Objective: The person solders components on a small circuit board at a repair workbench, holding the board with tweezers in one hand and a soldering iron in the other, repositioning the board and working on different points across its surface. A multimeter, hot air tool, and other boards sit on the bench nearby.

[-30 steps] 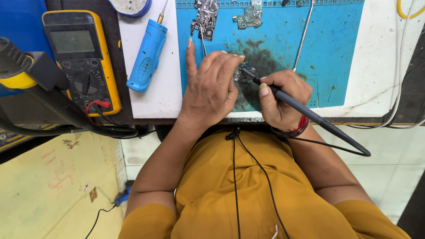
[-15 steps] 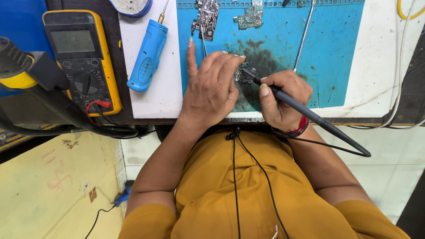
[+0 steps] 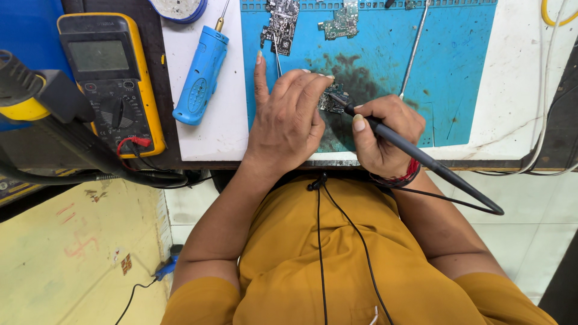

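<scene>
Seen from above, a blue work mat (image 3: 457, 72) covers the middle of a white bench. Well left of the mat lies a yellow multimeter (image 3: 111, 81); just beside the mat's left edge lies a blue handheld tool (image 3: 201, 75). On the mat's near half, the left hand (image 3: 286, 117) presses down, fingertips pinning a small circuit board (image 3: 333, 99), index finger stretched straight. Just right of it, the right hand (image 3: 385, 135) grips a black soldering iron (image 3: 415, 153) like a pen, tip touching the board. Two more circuit boards (image 3: 313, 18) rest at the mat's far edge.
</scene>
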The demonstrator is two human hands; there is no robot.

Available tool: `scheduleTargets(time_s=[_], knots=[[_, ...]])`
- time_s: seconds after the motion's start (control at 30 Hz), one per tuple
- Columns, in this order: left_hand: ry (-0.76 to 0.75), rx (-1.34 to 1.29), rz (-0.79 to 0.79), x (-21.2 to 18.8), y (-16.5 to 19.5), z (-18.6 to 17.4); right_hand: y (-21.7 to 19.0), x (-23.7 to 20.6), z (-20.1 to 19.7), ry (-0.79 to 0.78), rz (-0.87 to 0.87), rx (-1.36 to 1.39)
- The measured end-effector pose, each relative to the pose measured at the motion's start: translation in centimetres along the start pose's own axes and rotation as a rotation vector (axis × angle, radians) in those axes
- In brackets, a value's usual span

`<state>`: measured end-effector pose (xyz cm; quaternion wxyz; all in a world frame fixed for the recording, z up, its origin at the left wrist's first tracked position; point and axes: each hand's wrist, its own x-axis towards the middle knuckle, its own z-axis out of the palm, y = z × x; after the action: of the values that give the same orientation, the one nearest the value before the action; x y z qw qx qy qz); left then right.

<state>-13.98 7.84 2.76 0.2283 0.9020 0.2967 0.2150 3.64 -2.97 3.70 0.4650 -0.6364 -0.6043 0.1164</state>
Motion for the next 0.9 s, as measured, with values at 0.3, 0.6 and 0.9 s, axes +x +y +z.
scheduleTargets(time_s=[0.3, 0.6, 0.9], knots=[[-0.006, 0.014, 0.0, -0.06, -0.09, 0.22, 0.0, -0.02, -0.07, -0.006, 0.001, 0.001], [-0.001, 0.007, 0.004, -0.03, -0.09, 0.2, -0.11, 0.03, -0.11, -0.005, 0.015, -0.002], [-0.01, 0.006, 0.0, 0.02, -0.05, 0.11, -0.09, -0.04, -0.09, -0.005, 0.011, 0.0]])
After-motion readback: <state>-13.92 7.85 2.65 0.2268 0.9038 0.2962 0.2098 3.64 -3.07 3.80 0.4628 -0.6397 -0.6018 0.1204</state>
